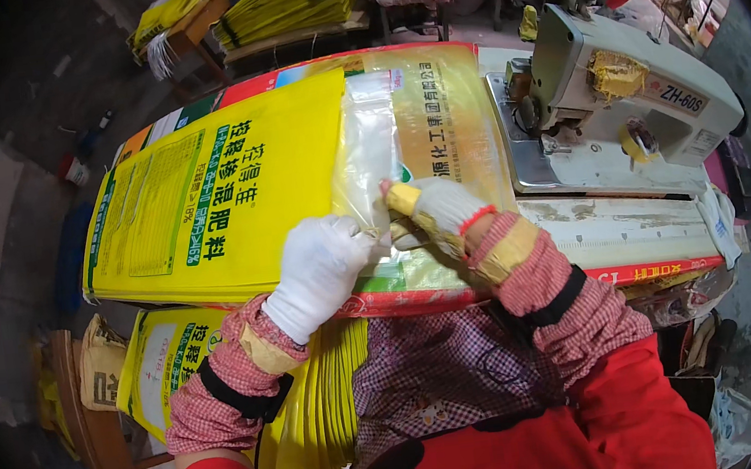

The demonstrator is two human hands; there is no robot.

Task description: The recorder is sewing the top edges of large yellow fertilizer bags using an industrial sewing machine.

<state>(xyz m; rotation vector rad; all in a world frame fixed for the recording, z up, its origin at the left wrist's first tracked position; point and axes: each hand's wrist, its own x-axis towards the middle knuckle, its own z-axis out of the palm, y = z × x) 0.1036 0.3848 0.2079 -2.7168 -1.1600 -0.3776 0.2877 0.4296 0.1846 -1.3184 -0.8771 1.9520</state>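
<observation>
While both hands meet at the near part of the clear plastic (371, 142), the head view shows the left hand (319, 264), in a white glove, curled nearly closed, its fingertips seemingly pinching that film. The right hand (437, 209) is half curled, one taped finger lying out along the film; whether its tucked fingers grip anything, I cannot tell. Working so close together probably lets the two hands control thin, slippery film at one spot.

The clear plastic runs away from the fingers, between the yellow bag (280, 171) to the left hand's far side and the gold-coloured bag (457, 133) beyond the right hand. Both bags lie flat, presumably so the table bears their weight and the hands need not. Right of the right hand stands the sewing machine (625, 67), likely kept within easy reach. Below the left hand, a fanned stack of yellow bags (314, 427) hangs beside the checked apron (456, 373), perhaps as a handy supply.

The fingertips hide the pinched spot, and glare blurs the film's edges. The left forearm covers part of the hanging stack, whose lower end is hard to follow, and the dark lens rim swallows the room's corners.
</observation>
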